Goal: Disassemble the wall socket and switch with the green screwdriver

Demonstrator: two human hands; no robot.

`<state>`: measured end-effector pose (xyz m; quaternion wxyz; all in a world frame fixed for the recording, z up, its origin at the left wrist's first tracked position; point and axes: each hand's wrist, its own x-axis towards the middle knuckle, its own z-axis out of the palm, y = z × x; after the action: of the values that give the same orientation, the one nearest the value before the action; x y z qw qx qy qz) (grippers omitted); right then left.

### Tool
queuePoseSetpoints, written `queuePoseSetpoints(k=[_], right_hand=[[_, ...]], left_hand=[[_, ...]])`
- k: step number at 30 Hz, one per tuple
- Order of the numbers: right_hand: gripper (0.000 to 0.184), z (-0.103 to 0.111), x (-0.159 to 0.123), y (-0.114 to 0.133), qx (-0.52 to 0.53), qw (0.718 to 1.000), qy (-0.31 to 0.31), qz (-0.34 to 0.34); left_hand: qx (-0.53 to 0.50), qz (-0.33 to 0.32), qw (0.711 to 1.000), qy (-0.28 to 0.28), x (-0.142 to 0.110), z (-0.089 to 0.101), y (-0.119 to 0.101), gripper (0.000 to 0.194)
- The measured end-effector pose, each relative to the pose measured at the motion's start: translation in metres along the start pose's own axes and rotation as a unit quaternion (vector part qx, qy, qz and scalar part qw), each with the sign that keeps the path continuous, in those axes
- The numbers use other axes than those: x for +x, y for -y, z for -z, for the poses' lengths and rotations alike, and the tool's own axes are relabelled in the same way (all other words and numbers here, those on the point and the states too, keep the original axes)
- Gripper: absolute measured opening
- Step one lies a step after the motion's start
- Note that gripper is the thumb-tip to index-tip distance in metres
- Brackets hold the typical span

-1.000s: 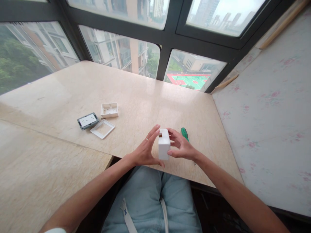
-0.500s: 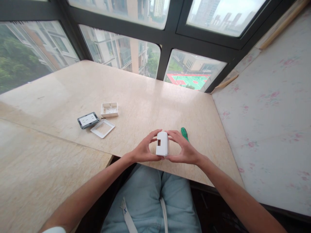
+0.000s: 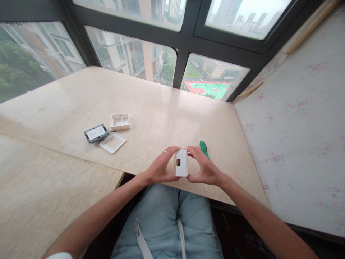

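Both hands hold a small white plastic box above the near edge of the counter. It stands on its end, and a rectangular opening shows in the side turned to me. My left hand grips it from the left, thumb low and fingers high. From the right, my right hand clasps it the same way. Just beyond the right hand lies a green-handled tool, its other end hidden behind that hand.
On the counter at left lie a socket panel with a grey frame, a white cover frame and an open white mounting box. Dark-framed windows border the far side; a flowered wall stands at right.
The white box has turned slightly in my hands, so its opening now faces me more. Both hands stay on it, and the view has shifted a little.
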<state>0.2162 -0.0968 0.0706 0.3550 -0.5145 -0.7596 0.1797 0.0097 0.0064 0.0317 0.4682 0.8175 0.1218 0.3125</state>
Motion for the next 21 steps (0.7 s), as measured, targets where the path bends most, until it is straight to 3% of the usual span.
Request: queuePoseSetpoints(k=[4,9,12,15,18,21], right_hand=[[0.041,-0.002,-0.006,-0.003,-0.022,0.999,-0.036,0.022],[0.039,-0.001,-0.006,-0.006,-0.029,0.998,-0.048,0.014],[0.036,0.002,-0.006,-0.008,-0.029,0.998,-0.058,-0.002],[0.034,0.006,-0.009,-0.008,-0.038,0.997,-0.071,-0.018],[0.038,0.014,-0.015,-0.012,-0.075,0.994,-0.064,-0.037],[0.054,0.029,-0.024,-0.023,-0.159,0.984,-0.040,-0.061]], left_hand=[[-0.056,0.052,0.994,-0.075,0.002,0.004,0.003,0.086],[-0.274,0.116,0.951,-0.079,0.005,0.010,0.005,0.092],[-0.399,0.191,0.894,-0.067,0.005,0.007,0.004,0.083],[-0.513,0.261,0.815,-0.066,0.003,0.002,0.005,0.069],[-0.603,0.288,0.743,-0.037,0.003,0.000,0.006,0.061],[-0.646,0.301,0.699,-0.060,0.004,0.003,0.006,0.056]])
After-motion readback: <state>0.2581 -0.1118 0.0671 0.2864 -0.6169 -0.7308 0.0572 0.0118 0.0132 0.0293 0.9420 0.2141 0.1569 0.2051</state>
